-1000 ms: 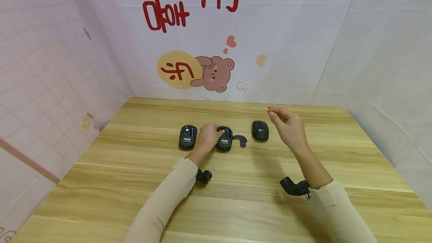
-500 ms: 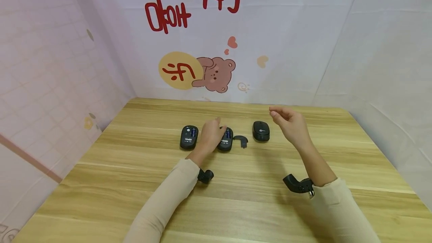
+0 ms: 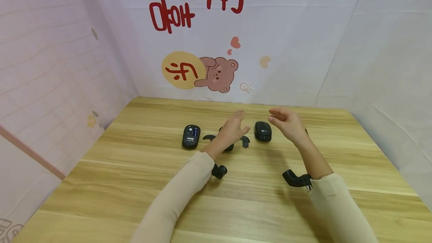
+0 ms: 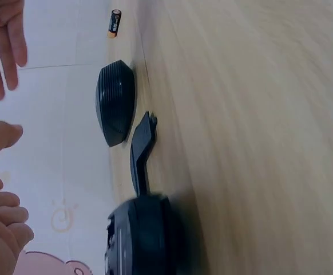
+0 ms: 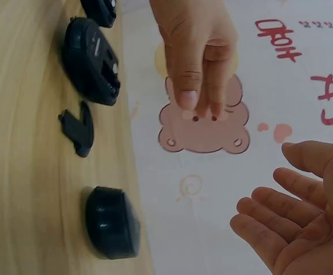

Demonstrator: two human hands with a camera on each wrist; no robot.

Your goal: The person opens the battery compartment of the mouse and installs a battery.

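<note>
My left hand (image 3: 232,128) is above the middle computer mouse (image 3: 230,147), hiding most of it in the head view. In the right wrist view that mouse (image 5: 92,63) lies underside up, its battery compartment uncovered. Nothing is between the left fingers and thumb. My right hand (image 3: 287,123) hovers beside an upright black mouse (image 3: 263,131), fingers loosely bent and holding nothing. A hooked battery cover (image 3: 245,141) lies between these two mice. On the left, another mouse (image 3: 191,137) rests underside up with blue batteries showing, and a second cover (image 3: 209,137) lies to its right.
A dark battery (image 4: 114,23) lies beyond the upright mouse in the left wrist view. The wooden table (image 3: 256,205) meets a printed white cloth (image 3: 297,48) at its back edge. A black wrist-camera mount (image 3: 297,179) sticks out from my right wrist.
My left hand has left the middle mouse's left side and moved right, over it, uncovering the cover beside the left mouse. The right hand stays nearly in place, its fingers slightly more spread.
</note>
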